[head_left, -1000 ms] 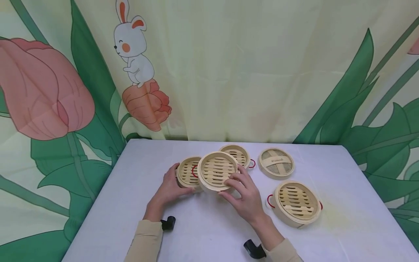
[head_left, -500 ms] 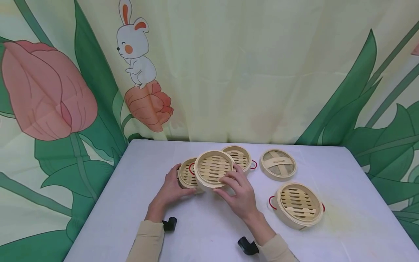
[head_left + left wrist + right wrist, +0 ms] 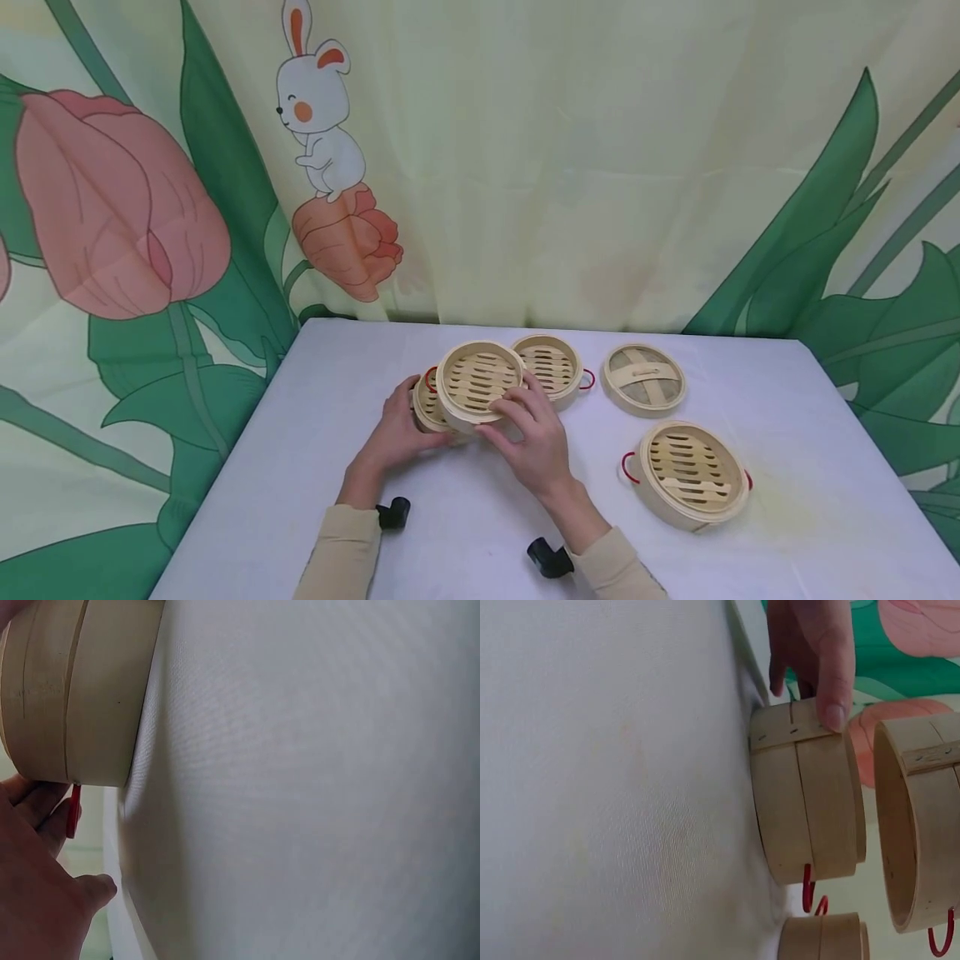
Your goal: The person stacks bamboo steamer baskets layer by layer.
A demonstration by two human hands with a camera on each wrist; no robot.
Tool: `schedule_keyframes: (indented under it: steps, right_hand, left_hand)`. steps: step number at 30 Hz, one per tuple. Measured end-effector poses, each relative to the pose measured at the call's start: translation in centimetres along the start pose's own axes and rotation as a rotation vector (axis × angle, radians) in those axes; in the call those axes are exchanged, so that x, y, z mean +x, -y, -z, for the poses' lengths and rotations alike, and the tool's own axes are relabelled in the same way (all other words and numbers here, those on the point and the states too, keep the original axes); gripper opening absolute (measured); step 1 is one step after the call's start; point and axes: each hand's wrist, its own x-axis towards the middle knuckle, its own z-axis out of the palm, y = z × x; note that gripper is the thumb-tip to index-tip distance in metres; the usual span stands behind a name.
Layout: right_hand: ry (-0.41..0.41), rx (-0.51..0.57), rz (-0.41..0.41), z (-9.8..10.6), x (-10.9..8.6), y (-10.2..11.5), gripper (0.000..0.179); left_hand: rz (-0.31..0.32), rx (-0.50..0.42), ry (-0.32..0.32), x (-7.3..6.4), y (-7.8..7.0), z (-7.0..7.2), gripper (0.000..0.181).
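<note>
I find nothing to read here: no words, labels, brands or numbers on the round bamboo steamer baskets [image 3: 480,382], the white tabletop [image 3: 465,517] or the printed curtain [image 3: 570,167].

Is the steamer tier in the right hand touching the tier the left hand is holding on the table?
Apart. The right wrist view shows a clear gap between the lifted tier and the lower tier that the left hand holds; the right hand grips the lifted one.

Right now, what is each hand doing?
Left hand: grips the lower steamer basket.
Right hand: holds the raised steamer basket.
</note>
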Motion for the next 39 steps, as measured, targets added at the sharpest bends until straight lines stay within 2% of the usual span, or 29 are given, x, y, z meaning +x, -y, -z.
schedule_keyframes:
  steps: [8,18,29,39]
  right_hand:
    - [-0.018,-0.012,-0.02,-1.7,0.2,0.3,0.033]
    - [-0.042,-0.038,-0.016,-3.5,0.8,0.9,0.033]
    - [-0.005,-0.052,-0.025,-4.5,0.4,0.7,0.034]
    - [0.002,-0.038,0.004,-5.2,0.5,0.7,0.034]
  left_hand:
    - [-0.031,0.002,-0.019,0.2,0.4,-0.1,0.117]
    - [-0.005,0.005,-0.012,0.0,0.3,0.1,0.122]
    - [-0.082,-0.017,-0.047,0.1,0.6,-0.1,0.116]
    - [-0.114,-0.016,-0.057,0.0,0.4,0.0,0.119]
